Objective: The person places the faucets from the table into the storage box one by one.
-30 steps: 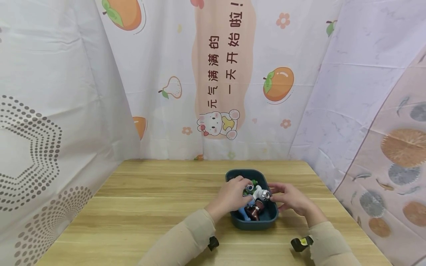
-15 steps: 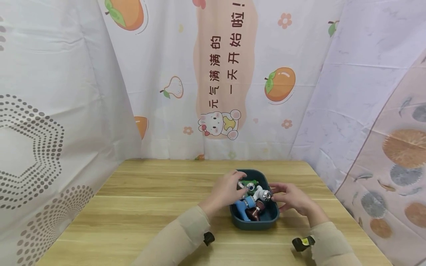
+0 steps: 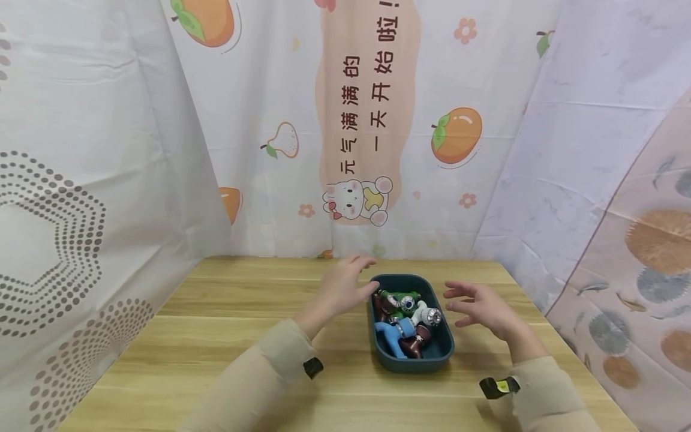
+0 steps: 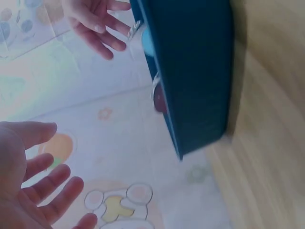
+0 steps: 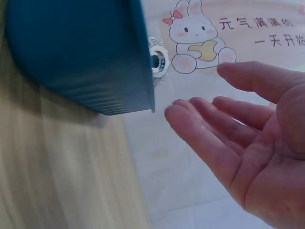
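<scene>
A dark teal rectangular tub (image 3: 414, 365) stands on the wooden table, holding several small bent pieces with silvery ends. Among them are a blue piece (image 3: 393, 337), a dark brown piece (image 3: 413, 346), a white piece (image 3: 419, 311) and a green piece (image 3: 413, 295); I cannot tell their kind. To the left of the tub my left hand (image 3: 340, 291) hovers with fingers spread and nothing in it. On the other side my right hand (image 3: 483, 309) is held in the air, fingers extended and apart from the tub wall, as the right wrist view also shows.
The tub sits right of centre on the wooden tabletop (image 3: 216, 372). Printed cloth hangs behind the table (image 3: 281, 198) and along both sides. A small black device (image 3: 499, 387) sits at the right cuff, another black device (image 3: 313, 367) at the left.
My left hand has drawn out of the tub and moved left, uncovering the pieces inside. My right hand has come away from the tub's right rim, slightly to the right and up.
</scene>
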Demonstrator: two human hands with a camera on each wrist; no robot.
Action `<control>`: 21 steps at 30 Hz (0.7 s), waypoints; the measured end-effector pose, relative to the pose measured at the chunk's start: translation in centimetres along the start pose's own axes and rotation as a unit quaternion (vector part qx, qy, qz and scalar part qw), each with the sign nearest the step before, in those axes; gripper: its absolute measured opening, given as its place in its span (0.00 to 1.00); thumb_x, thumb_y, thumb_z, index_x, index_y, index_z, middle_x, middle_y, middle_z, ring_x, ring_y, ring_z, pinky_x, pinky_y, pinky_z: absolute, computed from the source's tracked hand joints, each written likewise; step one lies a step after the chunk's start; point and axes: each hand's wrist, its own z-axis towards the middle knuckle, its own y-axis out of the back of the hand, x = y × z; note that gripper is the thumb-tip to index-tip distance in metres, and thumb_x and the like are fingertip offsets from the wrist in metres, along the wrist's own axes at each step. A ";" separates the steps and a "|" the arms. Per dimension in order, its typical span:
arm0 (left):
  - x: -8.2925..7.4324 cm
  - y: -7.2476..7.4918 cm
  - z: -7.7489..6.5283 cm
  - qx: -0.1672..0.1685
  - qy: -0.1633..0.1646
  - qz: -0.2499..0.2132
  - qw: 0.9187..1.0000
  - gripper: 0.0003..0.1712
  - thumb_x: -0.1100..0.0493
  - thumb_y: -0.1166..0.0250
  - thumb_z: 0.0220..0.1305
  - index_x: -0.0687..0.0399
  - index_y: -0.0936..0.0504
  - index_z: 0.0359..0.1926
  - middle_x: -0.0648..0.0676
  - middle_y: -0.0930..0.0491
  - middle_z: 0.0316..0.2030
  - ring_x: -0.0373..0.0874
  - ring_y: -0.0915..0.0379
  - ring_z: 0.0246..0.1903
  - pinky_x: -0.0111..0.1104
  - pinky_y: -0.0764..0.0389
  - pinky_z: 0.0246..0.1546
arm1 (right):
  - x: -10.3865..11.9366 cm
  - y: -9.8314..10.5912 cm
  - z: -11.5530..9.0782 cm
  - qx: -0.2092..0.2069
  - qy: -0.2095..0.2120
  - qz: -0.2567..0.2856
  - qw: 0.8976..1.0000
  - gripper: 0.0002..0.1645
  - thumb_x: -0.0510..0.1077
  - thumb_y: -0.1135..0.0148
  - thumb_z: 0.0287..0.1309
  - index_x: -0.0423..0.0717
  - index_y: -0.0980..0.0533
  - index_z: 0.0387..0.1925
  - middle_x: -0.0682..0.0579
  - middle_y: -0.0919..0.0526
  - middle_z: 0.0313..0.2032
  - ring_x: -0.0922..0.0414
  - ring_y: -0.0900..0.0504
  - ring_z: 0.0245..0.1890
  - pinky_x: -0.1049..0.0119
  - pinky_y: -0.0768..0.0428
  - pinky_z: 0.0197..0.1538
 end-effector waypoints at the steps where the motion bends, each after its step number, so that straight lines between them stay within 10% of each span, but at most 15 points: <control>1: 0.2 0.4 -0.1 -0.006 -0.006 0.003 1.000 0.25 0.47 0.31 0.67 0.45 0.20 0.62 0.49 0.21 0.57 0.45 0.21 0.51 0.39 0.19 0.48 | 0.3 0.0 0.0 -0.007 0.009 -0.012 1.000 0.39 0.38 0.36 0.68 0.27 0.41 0.73 0.26 0.30 0.63 0.35 0.23 0.59 0.49 0.14 0.44; 8: 2.3 2.3 -0.6 -0.065 -0.055 0.030 0.996 0.27 0.48 0.27 0.63 0.48 0.19 0.62 0.50 0.21 0.56 0.47 0.24 0.55 0.44 0.24 0.57 | 1.6 0.2 0.3 -0.055 0.083 -0.116 0.988 0.33 0.46 0.37 0.71 0.33 0.33 0.70 0.36 0.21 0.59 0.43 0.19 0.56 0.63 0.17 0.50; 21: 7.6 3.8 -3.5 -0.104 -0.075 0.045 0.991 0.33 0.47 0.26 0.61 0.55 0.22 0.63 0.56 0.24 0.61 0.54 0.30 0.61 0.50 0.30 0.63 | 0.9 0.4 0.4 -0.122 0.193 -0.303 0.925 0.35 0.51 0.34 0.68 0.43 0.31 0.71 0.38 0.34 0.71 0.35 0.39 0.71 0.29 0.37 0.63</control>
